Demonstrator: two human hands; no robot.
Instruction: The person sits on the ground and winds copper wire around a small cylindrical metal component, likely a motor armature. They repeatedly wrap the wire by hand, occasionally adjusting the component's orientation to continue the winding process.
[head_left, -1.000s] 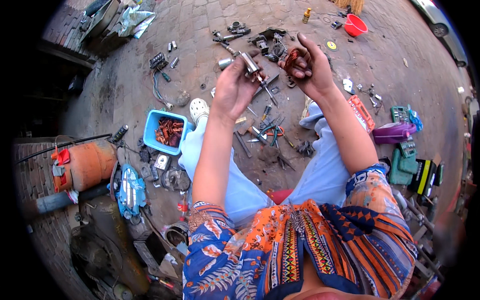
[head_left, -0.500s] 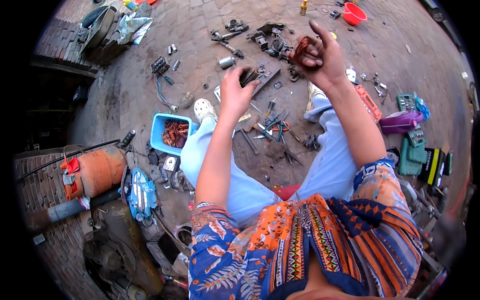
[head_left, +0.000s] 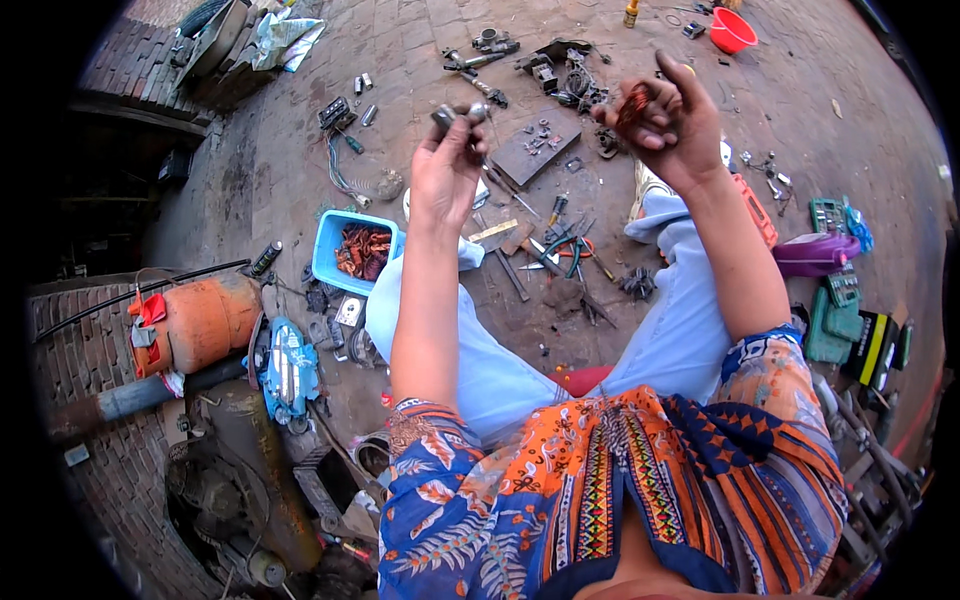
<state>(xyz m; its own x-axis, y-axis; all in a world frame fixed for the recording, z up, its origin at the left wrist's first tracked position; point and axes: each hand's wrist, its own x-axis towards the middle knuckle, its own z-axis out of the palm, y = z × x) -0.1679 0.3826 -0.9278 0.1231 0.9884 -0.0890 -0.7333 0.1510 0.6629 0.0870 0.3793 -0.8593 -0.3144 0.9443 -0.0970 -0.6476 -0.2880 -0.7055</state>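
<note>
Up front, my left hand is closed with a small grey metal piece between thumb and fingers. A silver cylinder shows beside the fingertips, partly covered; whether the hand touches it I cannot tell. My right hand is raised to the right, its fingers curled round a bundle of copper wire, with one finger stretched out. Between the hands, on the ground, lies a flat dark metal block with several small metal bits on top. A blue basin of copper windings stands by my left leg.
Pliers, screwdrivers and a hammer lie between my legs. Greasy machine parts lie beyond the block. A red bucket stands far right, green tool cases nearer right. An orange gas cylinder lies at left.
My left hand has moved left and up from the metal block, which now shows more fully. My right hand keeps hold of the copper wire. The whole view has shifted slightly.
</note>
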